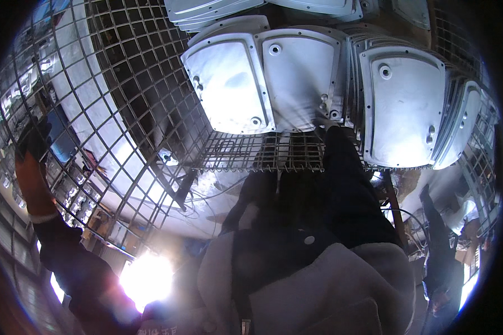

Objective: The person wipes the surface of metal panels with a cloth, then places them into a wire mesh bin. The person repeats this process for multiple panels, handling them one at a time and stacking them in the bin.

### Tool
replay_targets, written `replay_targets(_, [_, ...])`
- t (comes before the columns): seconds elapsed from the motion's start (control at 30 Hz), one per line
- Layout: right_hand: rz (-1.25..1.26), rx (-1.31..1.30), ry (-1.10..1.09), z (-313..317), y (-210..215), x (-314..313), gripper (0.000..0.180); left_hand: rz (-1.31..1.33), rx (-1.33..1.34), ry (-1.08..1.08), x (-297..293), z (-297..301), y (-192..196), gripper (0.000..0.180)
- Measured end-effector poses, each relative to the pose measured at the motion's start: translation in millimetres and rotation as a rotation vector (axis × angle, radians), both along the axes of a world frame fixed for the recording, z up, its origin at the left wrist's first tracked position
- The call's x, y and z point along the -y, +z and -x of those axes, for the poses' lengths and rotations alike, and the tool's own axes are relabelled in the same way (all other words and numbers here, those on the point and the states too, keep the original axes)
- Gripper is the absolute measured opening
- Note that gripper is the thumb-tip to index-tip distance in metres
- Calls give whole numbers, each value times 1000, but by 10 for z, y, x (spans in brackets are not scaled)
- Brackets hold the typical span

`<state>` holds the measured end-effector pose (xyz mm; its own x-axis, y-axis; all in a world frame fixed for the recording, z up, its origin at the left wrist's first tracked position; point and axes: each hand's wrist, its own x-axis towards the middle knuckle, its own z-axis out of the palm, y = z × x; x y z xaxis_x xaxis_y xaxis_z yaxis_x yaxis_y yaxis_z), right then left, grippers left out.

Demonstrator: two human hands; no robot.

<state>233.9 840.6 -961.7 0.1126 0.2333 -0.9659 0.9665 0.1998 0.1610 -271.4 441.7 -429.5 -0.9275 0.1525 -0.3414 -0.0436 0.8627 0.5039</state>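
Silvery metal cover plates with rounded corners and small rim holes stand stacked in a wire mesh cage. My right arm reaches forward to the lower edge of the middle cover plate (302, 78). There my dark-gloved right hand (323, 124) is next to the plate's small round fittings; its fingers are blurred and partly hidden. A brighter cover plate (229, 84) leans at its left, and another cover plate (402, 106) fronts a stack on the right. Far left, my left hand (34, 142), in a dark glove with an orange cuff, is raised by the cage's mesh side (103, 106). Its fingers are too dark to read.
The cage's wire front edge (251, 169) runs between my body and the plates. More stacked plates (218, 11) lie at the back. A person (439, 245) is at the far right, outside the cage. Bright light glares (146, 279) at the lower left.
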Motion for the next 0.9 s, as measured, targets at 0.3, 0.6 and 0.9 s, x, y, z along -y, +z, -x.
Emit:
replay_targets(0.3, [290, -403, -304, 747, 501, 569, 99, -61, -22, 27, 38, -29, -30, 33])
replay_targets(0.6, [-161, -402, -45, 1239, 546, 1541, 110, -173, -42, 94, 11, -1, -169, 31])
replay_targets(0.9, [154, -768, -488, 1328, 841, 1803, 44, 66, -151, 158, -17, 185, -392, 28])
